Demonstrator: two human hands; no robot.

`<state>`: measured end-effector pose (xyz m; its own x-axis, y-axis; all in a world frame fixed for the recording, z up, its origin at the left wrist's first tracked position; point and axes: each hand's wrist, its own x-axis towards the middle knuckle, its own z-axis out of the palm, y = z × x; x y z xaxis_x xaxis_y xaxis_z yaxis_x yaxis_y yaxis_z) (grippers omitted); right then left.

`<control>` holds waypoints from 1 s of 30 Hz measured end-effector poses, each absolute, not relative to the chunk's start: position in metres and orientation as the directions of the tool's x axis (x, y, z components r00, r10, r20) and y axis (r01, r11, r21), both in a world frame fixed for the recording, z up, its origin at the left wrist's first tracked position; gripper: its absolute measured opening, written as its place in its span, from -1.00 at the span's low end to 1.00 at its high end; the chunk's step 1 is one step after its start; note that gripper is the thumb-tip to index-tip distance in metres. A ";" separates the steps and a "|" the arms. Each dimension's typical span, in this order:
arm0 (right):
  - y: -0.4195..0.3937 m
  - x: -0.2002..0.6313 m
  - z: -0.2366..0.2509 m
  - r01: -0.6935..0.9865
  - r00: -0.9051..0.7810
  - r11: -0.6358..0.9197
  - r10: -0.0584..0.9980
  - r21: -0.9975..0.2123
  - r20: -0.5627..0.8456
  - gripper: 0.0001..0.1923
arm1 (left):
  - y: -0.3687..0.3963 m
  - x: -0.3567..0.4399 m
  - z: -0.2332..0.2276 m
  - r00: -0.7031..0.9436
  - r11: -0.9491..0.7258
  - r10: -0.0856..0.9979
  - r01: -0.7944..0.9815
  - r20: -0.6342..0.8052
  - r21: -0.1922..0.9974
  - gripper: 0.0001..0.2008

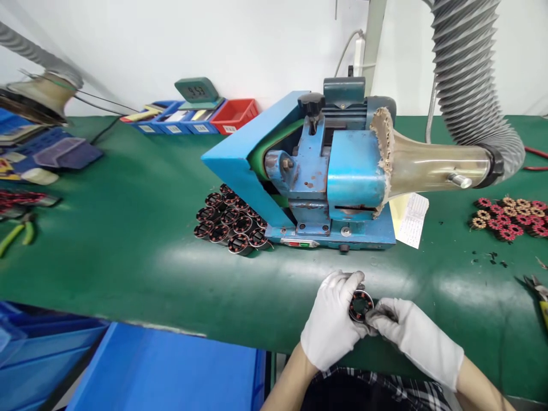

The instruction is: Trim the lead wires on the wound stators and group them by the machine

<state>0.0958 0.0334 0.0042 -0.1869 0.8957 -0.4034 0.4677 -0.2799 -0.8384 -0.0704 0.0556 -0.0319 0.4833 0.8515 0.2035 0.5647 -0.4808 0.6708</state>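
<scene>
— Nearest the lens? 
— Both gloved hands, low centre, over the desk's front edge. Left hand curls around a small wound stator, fingers closed on its rim. Right hand pinches at the stator's right side, fingertips pressed together; whether it holds a tool, cannot tell.
— Stator off the desk?
— Held just above the green surface, between the two hands.
— Behind them?
— Blue belt grinder, a clear funnel on its right joined to a grey ribbed hose. Pile of dark stators touching its left base. Red and tan coils far right. Parts bins at the wall.
</scene>
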 end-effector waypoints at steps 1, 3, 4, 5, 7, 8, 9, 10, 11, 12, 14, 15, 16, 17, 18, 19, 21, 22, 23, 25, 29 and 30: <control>0.032 0.098 0.011 0.380 -0.221 -0.371 0.853 -0.847 -0.473 -0.77 | 0.055 -0.069 -0.032 0.470 -0.480 0.856 0.571 0.214 0.666 -0.25; 0.031 0.106 0.023 0.170 -0.296 -0.509 0.790 -0.844 -0.537 -0.72 | 0.055 -0.068 -0.032 0.455 -0.454 0.870 0.588 0.190 0.669 -0.27; 0.031 0.111 0.028 0.097 -0.314 -0.511 0.799 -0.854 -0.513 -0.69 | 0.055 -0.067 -0.031 0.449 -0.434 0.878 0.596 0.167 0.675 -0.27; 0.032 0.115 0.031 0.066 -0.307 -0.476 0.827 -0.877 -0.471 -0.68 | 0.056 -0.066 -0.030 0.444 -0.416 0.884 0.603 0.146 0.681 -0.27; 0.038 0.122 0.030 0.169 -0.243 -0.310 0.907 -0.936 -0.345 -0.76 | 0.057 -0.066 -0.029 0.441 -0.403 0.888 0.609 0.130 0.683 -0.27; 0.042 0.123 0.027 0.294 -0.230 -0.198 0.935 -0.935 -0.270 -0.82 | 0.057 -0.066 -0.028 0.442 -0.408 0.887 0.608 0.136 0.681 -0.26; 0.045 0.123 0.023 0.434 -0.251 -0.066 0.949 -0.899 -0.190 -0.87 | 0.058 -0.066 -0.028 0.443 -0.417 0.884 0.604 0.150 0.679 -0.27; 0.049 0.122 0.019 0.564 -0.307 0.084 0.945 -0.821 -0.115 -0.86 | 0.058 -0.066 -0.028 0.444 -0.428 0.881 0.599 0.164 0.677 -0.27; 0.051 0.119 0.015 0.664 -0.389 0.235 0.919 -0.710 -0.059 -0.82 | 0.058 -0.066 -0.028 0.446 -0.439 0.877 0.593 0.179 0.675 -0.28; 0.052 0.115 0.013 0.730 -0.472 0.370 0.881 -0.575 -0.033 -0.78 | 0.058 -0.066 -0.029 0.448 -0.450 0.873 0.586 0.192 0.674 -0.29; 0.052 0.105 0.012 0.788 -0.578 0.552 0.816 -0.273 -0.020 -0.71 | 0.058 -0.066 -0.029 0.452 -0.467 0.866 0.571 0.216 0.676 -0.31; 0.050 0.099 0.014 0.793 -0.602 0.595 0.798 -0.131 -0.022 -0.70 | 0.058 -0.066 -0.029 0.452 -0.474 0.862 0.564 0.228 0.676 -0.34; 0.049 0.094 0.016 0.788 -0.616 0.615 0.787 -0.015 -0.032 -0.70 | 0.058 -0.066 -0.030 0.452 -0.483 0.859 0.557 0.242 0.676 -0.36; 0.048 0.089 0.018 0.775 -0.627 0.628 0.778 0.066 -0.043 -0.70 | 0.058 -0.067 -0.030 0.450 -0.493 0.855 0.551 0.258 0.673 -0.38; 0.047 0.085 0.020 0.764 -0.633 0.634 0.772 0.118 -0.055 -0.70 | 0.058 -0.067 -0.030 0.447 -0.502 0.852 0.547 0.273 0.670 -0.39; 0.047 0.083 0.020 0.763 -0.628 0.630 0.775 0.145 -0.064 -0.71 | 0.057 -0.067 -0.030 0.445 -0.511 0.848 0.545 0.288 0.665 -0.39; 0.048 0.083 0.018 0.796 -0.595 0.599 0.801 0.092 -0.068 -0.71 | 0.057 -0.067 -0.031 0.445 -0.518 0.845 0.544 0.297 0.660 -0.37; 0.049 0.085 0.016 0.823 -0.567 0.568 0.821 -0.016 -0.061 -0.71 | 0.057 -0.067 -0.031 0.447 -0.513 0.847 0.547 0.288 0.662 -0.36; 0.050 0.089 0.013 0.843 -0.525 0.508 0.849 -0.177 -0.061 -0.73 | 0.057 -0.067 -0.030 0.449 -0.504 0.851 0.551 0.273 0.665 -0.35; 0.051 0.099 0.008 0.772 -0.403 0.276 0.909 -0.572 -0.105 -0.79 | 0.057 -0.065 -0.030 0.446 -0.477 0.863 0.566 0.236 0.672 -0.34; 0.052 0.121 0.006 0.126 -0.117 -0.262 0.954 -0.957 -0.277 -0.79 | 0.055 -0.061 -0.030 0.418 -0.444 0.882 0.587 0.216 0.677 -0.37; 0.052 0.124 0.007 -0.038 -0.037 -0.283 0.959 -0.958 -0.282 -0.76 | 0.055 -0.061 -0.030 0.403 -0.436 0.889 0.595 0.219 0.676 -0.37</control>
<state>0.1240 0.0520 0.0066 -0.0372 0.9588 -0.2817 -0.0381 -0.2831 -0.9583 -0.0609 0.0551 -0.0297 0.4026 0.8889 0.2186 0.5949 -0.4356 0.6755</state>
